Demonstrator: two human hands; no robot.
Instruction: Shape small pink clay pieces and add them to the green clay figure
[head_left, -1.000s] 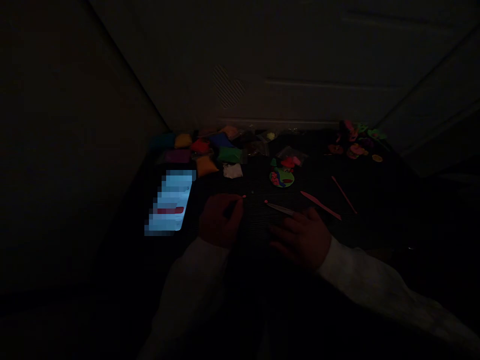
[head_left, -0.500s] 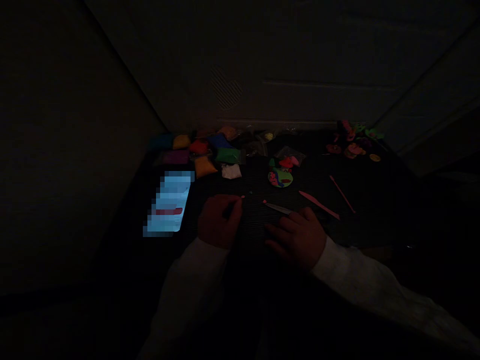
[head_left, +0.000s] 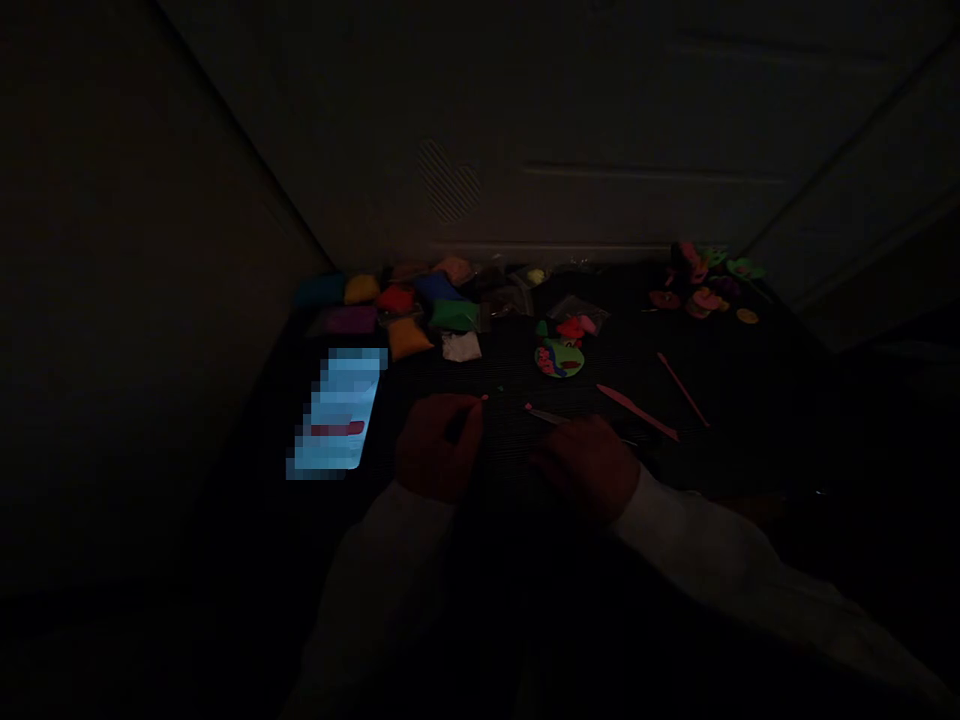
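Note:
My left hand (head_left: 439, 450) rests on the dark table with thumb and fingers pressed together. A tiny pink bit (head_left: 485, 397) shows right at its fingertips; whether it is pinched or lying beside them is too dark to tell. My right hand (head_left: 591, 468) is smeared by motion over a slim pointed tool (head_left: 549, 415). A pink dot (head_left: 528, 406) sits at the tool's tip, and its other end shows past the knuckles. Beyond them lies a green round clay piece (head_left: 568, 362) with blue, pink and brown shapes on it. A small dark speck (head_left: 501, 388) lies between the hands.
A lit phone (head_left: 341, 415) lies at the left. Several bags of coloured clay, one green (head_left: 454, 315) and one white (head_left: 461, 346), line the back. To the right are a pink clay knife (head_left: 637, 412), a thin pink stick (head_left: 682, 388) and clay figures (head_left: 705, 300).
My right hand has shifted slightly left and its spread fingers have drawn in over the slim tool, whose rear end now shows. The left hand keeps its pinch.

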